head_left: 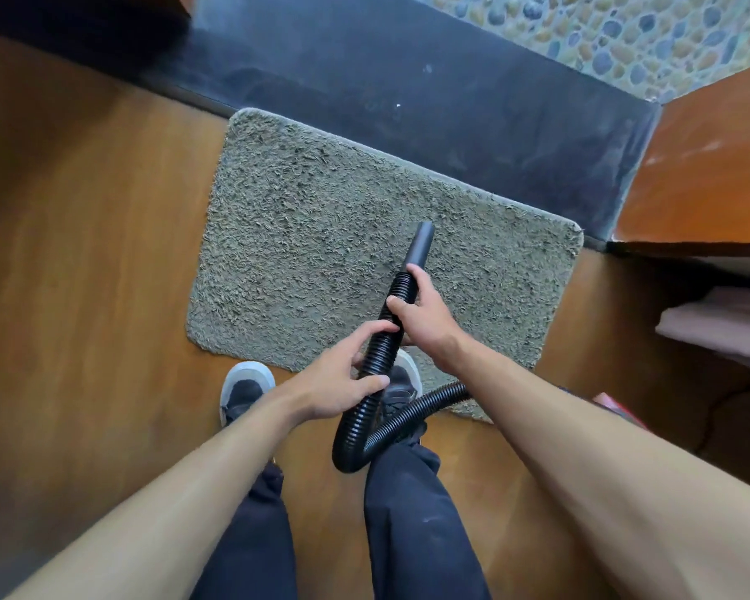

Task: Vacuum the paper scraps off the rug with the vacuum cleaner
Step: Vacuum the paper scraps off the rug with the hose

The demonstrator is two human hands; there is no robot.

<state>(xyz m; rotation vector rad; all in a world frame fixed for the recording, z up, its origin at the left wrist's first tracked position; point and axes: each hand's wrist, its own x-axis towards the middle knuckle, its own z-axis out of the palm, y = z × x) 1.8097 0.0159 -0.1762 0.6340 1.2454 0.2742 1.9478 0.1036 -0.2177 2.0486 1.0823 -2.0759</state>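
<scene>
Both of your hands are holding the hose (pixel 377 348). Your left hand (pixel 343 374) is curling round the ribbed part lower down, and your right hand (pixel 425 313) is gripping it higher up, just behind the smooth nozzle (pixel 421 244). The nozzle is pointing away from you over the right half of the rug (pixel 321 218), which is lying on the wooden floor (pixel 83 253) with its far edge against the dark sill (pixel 451 101).

No paper scraps are showing anywhere on the pile you are looking at, so I am judging the job as close to finished, if not done. What may be remaining is a last check, since shaggy pile like this could be hiding small bits. One tiny white speck (pixel 398 105) is lying on the sill, off the rug; I cannot tell whether it is paper.

Your arms, the hose and your right shoe (pixel 410 368) are covering the rug's near edge and part of its near right corner, so nothing can be said of those patches. The vacuum cleaner itself is not showing: the hose is looping beside your right leg and running off under your right forearm. Something reddish (pixel 611 404) is peeking out beyond that forearm, too little of it to name. Seen from above, I cannot tell whether the nozzle is touching the pile or hanging just over it.
</scene>
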